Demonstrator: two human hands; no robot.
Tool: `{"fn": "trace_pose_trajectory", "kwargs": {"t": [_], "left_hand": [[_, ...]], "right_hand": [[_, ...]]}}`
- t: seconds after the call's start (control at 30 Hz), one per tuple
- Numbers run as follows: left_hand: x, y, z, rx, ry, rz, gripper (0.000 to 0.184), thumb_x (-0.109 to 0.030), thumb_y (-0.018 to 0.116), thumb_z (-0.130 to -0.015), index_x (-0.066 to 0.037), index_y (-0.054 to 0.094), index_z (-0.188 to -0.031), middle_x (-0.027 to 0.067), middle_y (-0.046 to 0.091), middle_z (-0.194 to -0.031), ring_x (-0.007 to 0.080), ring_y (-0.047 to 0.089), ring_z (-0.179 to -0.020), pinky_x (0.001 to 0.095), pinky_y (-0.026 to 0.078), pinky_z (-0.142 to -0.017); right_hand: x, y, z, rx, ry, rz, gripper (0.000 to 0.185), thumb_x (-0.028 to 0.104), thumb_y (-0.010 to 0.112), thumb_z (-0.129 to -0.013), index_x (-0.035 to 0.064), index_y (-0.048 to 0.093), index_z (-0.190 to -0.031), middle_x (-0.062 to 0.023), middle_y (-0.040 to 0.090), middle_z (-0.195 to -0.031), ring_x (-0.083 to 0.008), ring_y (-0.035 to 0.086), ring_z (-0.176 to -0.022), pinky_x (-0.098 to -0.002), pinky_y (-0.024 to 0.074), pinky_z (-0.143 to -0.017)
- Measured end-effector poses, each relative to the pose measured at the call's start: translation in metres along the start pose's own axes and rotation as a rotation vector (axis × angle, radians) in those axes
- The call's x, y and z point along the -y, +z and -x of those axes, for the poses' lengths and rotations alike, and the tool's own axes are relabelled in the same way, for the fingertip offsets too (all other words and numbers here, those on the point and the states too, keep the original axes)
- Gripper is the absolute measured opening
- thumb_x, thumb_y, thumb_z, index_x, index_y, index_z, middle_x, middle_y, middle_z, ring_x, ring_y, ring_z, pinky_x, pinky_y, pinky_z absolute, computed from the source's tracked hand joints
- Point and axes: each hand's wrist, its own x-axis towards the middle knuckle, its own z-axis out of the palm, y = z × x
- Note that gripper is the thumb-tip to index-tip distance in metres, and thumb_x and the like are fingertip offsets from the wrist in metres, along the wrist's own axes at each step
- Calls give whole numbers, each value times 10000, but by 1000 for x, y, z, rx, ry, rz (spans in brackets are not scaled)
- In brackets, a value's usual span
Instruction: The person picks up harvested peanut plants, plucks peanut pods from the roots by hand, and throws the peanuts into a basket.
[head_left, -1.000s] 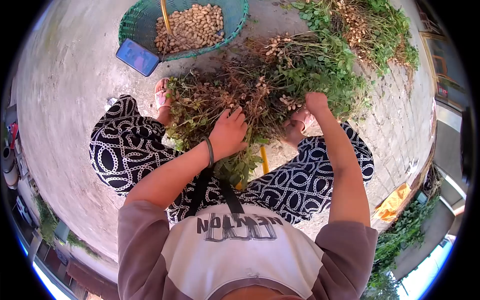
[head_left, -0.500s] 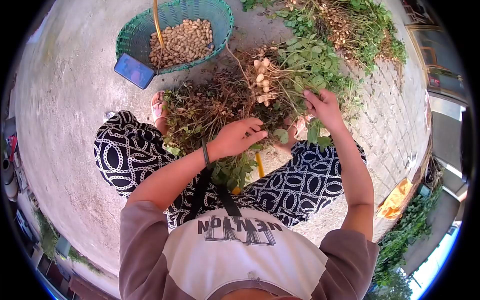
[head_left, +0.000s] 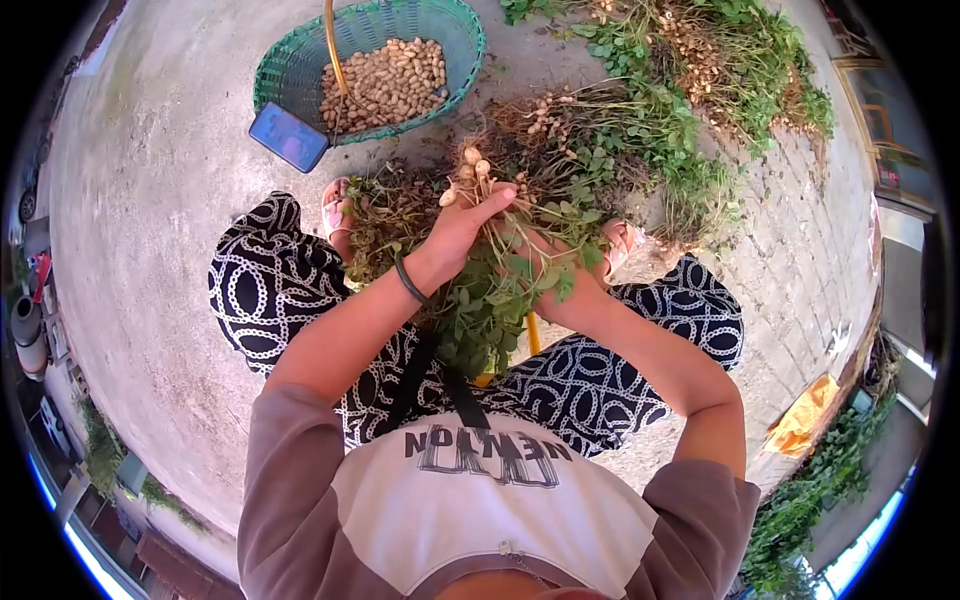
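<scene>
I now see the left hand (head_left: 460, 222) closed around the stems of a peanut plant (head_left: 505, 238), just under its pods (head_left: 475, 163); half a second ago that hand was partly open beside it. The plant has swung over from the right, to the near side of the basket (head_left: 283, 75). The right hand (head_left: 556, 285), farther from the basket, reaches in among the leaves; I can't tell how far it is closed.

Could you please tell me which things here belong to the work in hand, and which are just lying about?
In the work:
left hand and right hand, holding a peanut plant
basket with loose peanuts
piled plants

Probably just lying about:
phone by the basket
orange sheet or bag
</scene>
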Motion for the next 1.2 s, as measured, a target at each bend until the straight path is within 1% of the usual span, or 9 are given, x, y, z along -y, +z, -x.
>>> {"fn": "trace_pose_trajectory", "kwargs": {"t": [0.07,0.2,0.27,0.37,0.57,0.73,0.87,0.97,1.2], "left_hand": [[-8,0,-3,23,124,-44,320,-249,631,-947,-34,611,-1184,51,650,-1110,143,616,-1002,309,488,-892],[-23,0,-1,83,301,-391,239,-103,590,-941,-36,592,-1170,43,674,-1043,116,615,-977,276,485,-877],[-29,5,4,106,316,-388,231,-65,574,-926,-17,587,-1152,39,670,-1031,109,618,-955,279,495,-851],[-22,8,5,75,386,-507,221,-79,582,-924,5,590,-1128,32,660,-978,101,621,-897,275,505,-800],[-25,10,8,73,318,-482,265,-146,657,-909,-18,635,-1140,20,677,-995,87,602,-872,276,499,-768],[-30,11,18,78,328,-705,240,-139,687,-869,-1,677,-1065,46,687,-930,93,608,-817,292,504,-734],[-35,10,17,118,442,-600,232,-134,697,-877,0,674,-1065,58,690,-935,114,623,-850,291,497,-771],[-45,16,24,131,215,-358,202,-156,652,-923,10,669,-1038,62,683,-948,124,626,-861,284,490,-797],[-32,10,20,227,148,-130,235,-189,487,-1004,-26,551,-847,52,605,-739,125,573,-701,294,462,-676]], "right_hand": [[-12,-3,5,-34,-164,232,455,132,642,-781,45,596,-1225,-135,616,-1187,-292,577,-1118,-381,473,-946],[-24,-79,-23,833,327,-2,243,188,638,-871,54,683,-1068,-116,702,-941,-249,679,-884,-354,527,-801],[-41,-100,-20,477,635,-303,169,151,638,-905,29,685,-1012,-52,691,-799,-167,662,-723,-290,525,-710],[-40,-93,-28,-187,369,-323,176,149,651,-924,30,632,-1054,-38,655,-835,-103,615,-723,-248,492,-662],[-20,-47,-43,-116,278,-710,411,264,737,-863,48,543,-1154,-60,631,-798,-146,628,-691,-290,495,-632],[-10,-35,-55,-239,209,-645,362,236,712,-890,22,541,-1126,-66,633,-800,-125,629,-708,-284,505,-646],[-5,-47,-61,-177,231,-816,275,193,669,-924,20,544,-1097,-52,646,-831,-110,634,-732,-269,510,-662],[-9,-45,-64,-176,230,-857,183,168,622,-956,27,546,-1047,-41,648,-810,-90,613,-702,-247,486,-617],[-3,-49,-65,-68,427,-1399,162,236,527,-1014,77,510,-991,16,490,-626,-52,454,-514,-213,290,-442]]}}
